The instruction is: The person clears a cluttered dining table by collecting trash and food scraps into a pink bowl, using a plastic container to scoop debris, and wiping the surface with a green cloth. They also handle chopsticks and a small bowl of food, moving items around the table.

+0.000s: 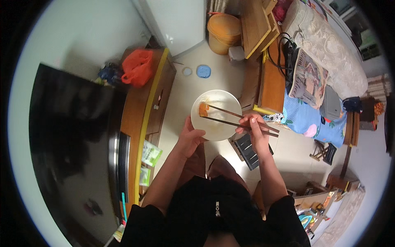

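Observation:
My left hand holds a white bowl from its lower left side, the thumb over the rim. Inside, orange pieces of food lie near the bowl's left wall, along with some pale scraps. A pair of dark wooden chopsticks is gripped in my right hand, just right of the bowl. Their tips are apart and reach the orange food; whether they pinch it I cannot tell. My left fingers under the bowl are mostly hidden.
On the left, a wooden cabinet carries a television and a red plastic bag. A blue dish lies on the floor beyond the bowl, near a lidded orange bucket. A black folding stool stands below my right hand.

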`<state>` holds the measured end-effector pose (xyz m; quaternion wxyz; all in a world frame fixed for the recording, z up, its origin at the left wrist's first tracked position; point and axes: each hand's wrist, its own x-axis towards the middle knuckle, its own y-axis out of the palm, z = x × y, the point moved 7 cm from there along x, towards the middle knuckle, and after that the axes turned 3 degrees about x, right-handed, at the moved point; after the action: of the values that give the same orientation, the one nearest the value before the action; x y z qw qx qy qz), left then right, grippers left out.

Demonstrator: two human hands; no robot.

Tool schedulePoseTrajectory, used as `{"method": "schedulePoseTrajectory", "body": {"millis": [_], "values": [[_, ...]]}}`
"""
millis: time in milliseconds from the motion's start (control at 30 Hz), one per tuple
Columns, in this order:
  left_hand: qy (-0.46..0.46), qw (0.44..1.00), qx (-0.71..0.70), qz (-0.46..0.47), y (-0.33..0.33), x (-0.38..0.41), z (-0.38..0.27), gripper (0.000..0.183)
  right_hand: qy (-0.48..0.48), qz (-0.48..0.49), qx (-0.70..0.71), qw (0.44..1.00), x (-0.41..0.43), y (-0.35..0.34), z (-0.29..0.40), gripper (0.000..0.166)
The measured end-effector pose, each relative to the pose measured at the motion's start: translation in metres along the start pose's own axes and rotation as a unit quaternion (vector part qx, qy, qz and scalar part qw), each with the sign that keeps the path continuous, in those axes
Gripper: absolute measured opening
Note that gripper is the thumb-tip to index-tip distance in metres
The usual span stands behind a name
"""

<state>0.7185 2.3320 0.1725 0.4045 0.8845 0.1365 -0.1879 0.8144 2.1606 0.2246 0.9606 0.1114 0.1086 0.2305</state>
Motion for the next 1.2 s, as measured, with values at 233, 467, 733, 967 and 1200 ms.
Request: {"method": "schedulePoseTrajectory", "body": {"millis": [233,467,733,967,1200], "values": [[-0.082,0.990,0.109,0.025,-0.005,0.070,-0.053,0.074,-0.004,-0.111,0.075,0.991,0.053,0.005,-0.008,0.031],[-0.138,0.966,0.176,0.132,0.020,0.126,-0.049,0.071,-0.057,-0.284,0.123,0.949,0.026,-0.018,-0.010,0.031],[-0.288,0.897,0.212,0.261,0.094,0.078,0.030,0.067,-0.176,-0.464,0.069,0.866,-0.134,-0.037,0.013,0.030],[-0.396,0.802,0.287,0.342,0.139,-0.057,0.132,0.071,-0.222,-0.574,0.098,0.783,-0.322,-0.027,-0.003,0.027],[-0.459,0.703,0.343,0.420,0.171,-0.227,0.245,0.071,-0.243,-0.681,0.012,0.690,-0.520,0.006,-0.018,0.027]]}}
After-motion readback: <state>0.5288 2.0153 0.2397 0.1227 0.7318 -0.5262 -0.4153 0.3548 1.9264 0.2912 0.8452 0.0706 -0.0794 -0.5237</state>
